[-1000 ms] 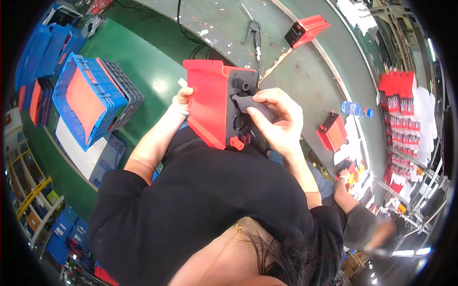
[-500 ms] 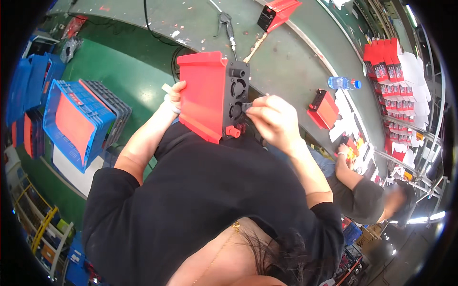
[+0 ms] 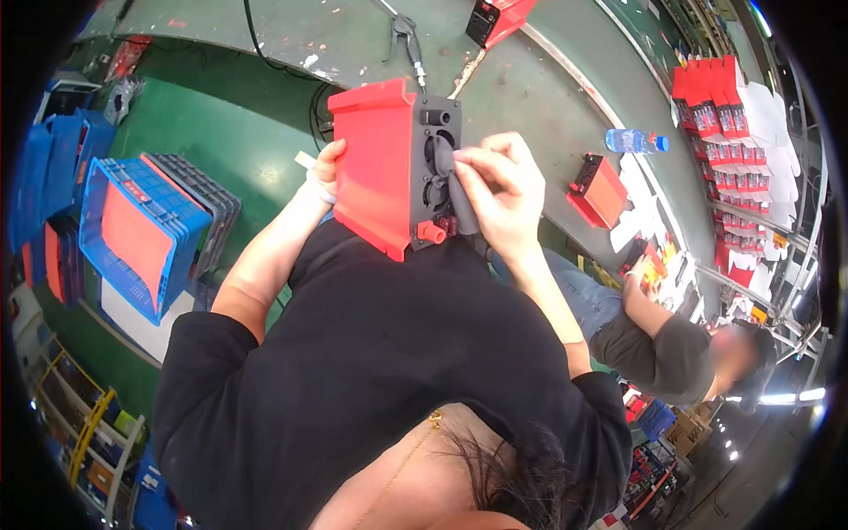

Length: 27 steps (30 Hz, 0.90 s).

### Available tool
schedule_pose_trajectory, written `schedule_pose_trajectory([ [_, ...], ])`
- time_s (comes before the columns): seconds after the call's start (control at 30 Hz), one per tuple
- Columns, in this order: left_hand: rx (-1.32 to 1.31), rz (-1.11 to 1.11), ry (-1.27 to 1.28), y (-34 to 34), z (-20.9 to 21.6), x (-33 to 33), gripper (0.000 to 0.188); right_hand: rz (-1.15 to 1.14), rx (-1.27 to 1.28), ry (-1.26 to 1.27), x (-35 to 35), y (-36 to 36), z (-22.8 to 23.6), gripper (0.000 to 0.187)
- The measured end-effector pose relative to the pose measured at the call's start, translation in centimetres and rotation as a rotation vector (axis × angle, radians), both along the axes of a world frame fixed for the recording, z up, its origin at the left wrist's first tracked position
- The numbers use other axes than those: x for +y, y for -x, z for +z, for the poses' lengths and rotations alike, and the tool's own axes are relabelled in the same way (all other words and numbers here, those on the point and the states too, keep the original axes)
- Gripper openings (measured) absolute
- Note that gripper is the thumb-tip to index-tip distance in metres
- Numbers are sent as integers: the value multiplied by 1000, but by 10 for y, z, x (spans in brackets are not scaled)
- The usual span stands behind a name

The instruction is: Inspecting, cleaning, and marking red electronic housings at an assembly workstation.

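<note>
Red-and-black unit (image 3: 373, 172) sits in front of my torso in the head view, held clear of the near edge of the green worktop (image 3: 539, 102). Its case is a smooth, bright red shell with raised flanges along the top and bottom edges, widening toward my left. On the right, a black end panel (image 3: 420, 177) carries screws, two round fan openings, a stubby black terminal (image 3: 436, 117) at the far end and a red terminal (image 3: 431, 233) at the end nearest me.

My left fingers (image 3: 332, 152) are bent over the case's left edge and clamp it; the part of my grip behind the shell is hidden. My right fingers (image 3: 484, 160) pinch a dark grey cloth (image 3: 465, 208) between thumb and forefinger, and it lies across the panel beside the fans, its lower end hanging down.

As for writing, printing shows on the red-and-white cartons (image 3: 714, 106) stacked at the right, but it is too small to make out. The bottle (image 3: 632, 140) on the worktop, blue-capped, wears a blue label that I cannot read either. Pale marks on the blue crate (image 3: 190, 216) to my left are equally illegible.
</note>
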<state>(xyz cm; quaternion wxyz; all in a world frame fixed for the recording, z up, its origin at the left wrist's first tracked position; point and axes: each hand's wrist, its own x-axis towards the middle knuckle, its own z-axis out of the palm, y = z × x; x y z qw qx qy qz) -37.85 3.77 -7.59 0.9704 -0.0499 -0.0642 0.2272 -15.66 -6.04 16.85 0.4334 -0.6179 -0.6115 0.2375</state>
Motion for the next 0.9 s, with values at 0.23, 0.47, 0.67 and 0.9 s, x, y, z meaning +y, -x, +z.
schedule_pose_trajectory([
  [0.23, 28, -12, 7, -3, 2, -1, 58, 216, -284, -119, -8, -18, -10, 25],
  [0.47, 134, -15, 69, -4, 7, 2, 57, 168, -412, 307, -6, -52, 17, 21],
  [0.67, 147, -56, 61, -11, 8, 3, 56, 427, -343, -60, 16, -17, 8, 22],
  [0.9, 285, -135, 85, -10, 5, 5, 57, 392, -258, -41, 10, -54, -14, 18],
])
